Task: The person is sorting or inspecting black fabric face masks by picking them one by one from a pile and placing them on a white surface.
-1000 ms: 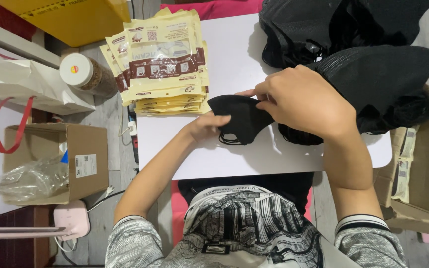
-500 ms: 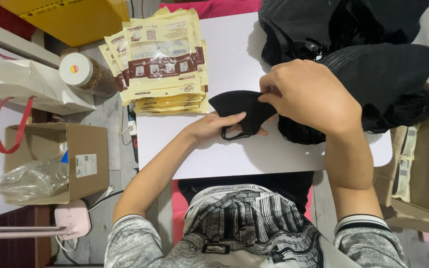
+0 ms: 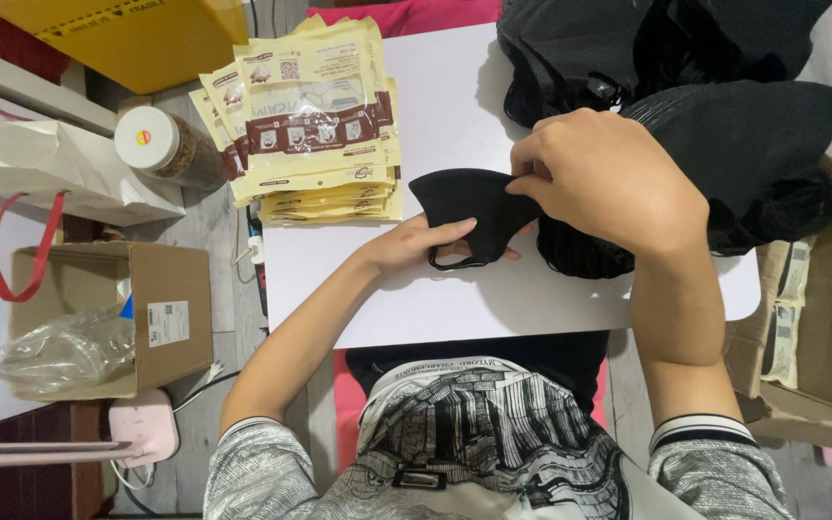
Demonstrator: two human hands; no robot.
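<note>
A black face mask [image 3: 469, 202] lies folded on the white tabletop [image 3: 455, 299]. My left hand [image 3: 421, 241] rests on its lower edge, fingers flat and thumb under the ear loop. My right hand [image 3: 609, 183] pinches the mask's right end from above. A heap of black masks [image 3: 724, 125] fills the table's right side, just behind my right hand. A stack of cream and brown printed pouches [image 3: 315, 116] sits at the table's far left corner.
A jar with a white lid [image 3: 156, 144] and a white bag with red handles [image 3: 50, 183] stand left of the table. Below them is a cardboard box [image 3: 161, 318] holding clear plastic. Another cardboard box [image 3: 820, 318] sits at the right.
Both hands and the mask have shifted slightly toward the far side of the table. My right hand has closed further over the mask's right end.
</note>
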